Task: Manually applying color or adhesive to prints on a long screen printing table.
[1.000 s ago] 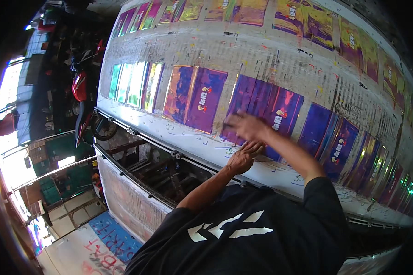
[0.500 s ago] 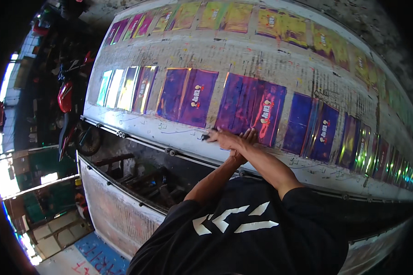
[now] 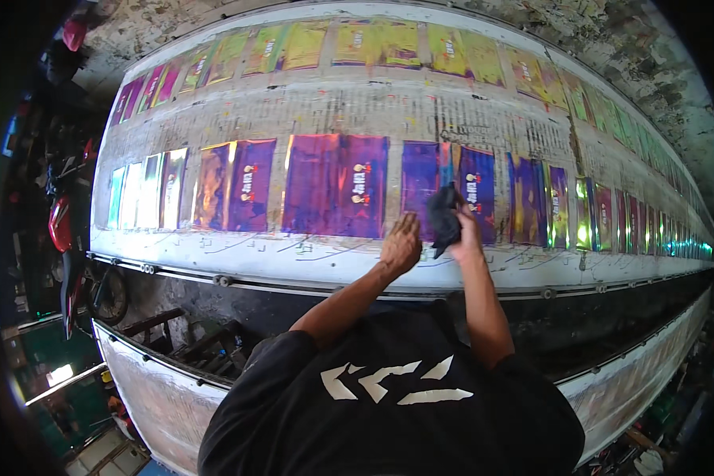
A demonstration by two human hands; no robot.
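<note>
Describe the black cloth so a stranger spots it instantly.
Find the long pale table with two rows of shiny sheets. Over its near row, the right hand holds the cloth: dull black and crumpled, unlike the flat, glossy sheets.

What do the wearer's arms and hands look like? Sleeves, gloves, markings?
Left hand and right hand: ungloved. Forearms bare, no watch visible. Short black sleeves belong to a black T-shirt marked with pale angular shapes.
</note>
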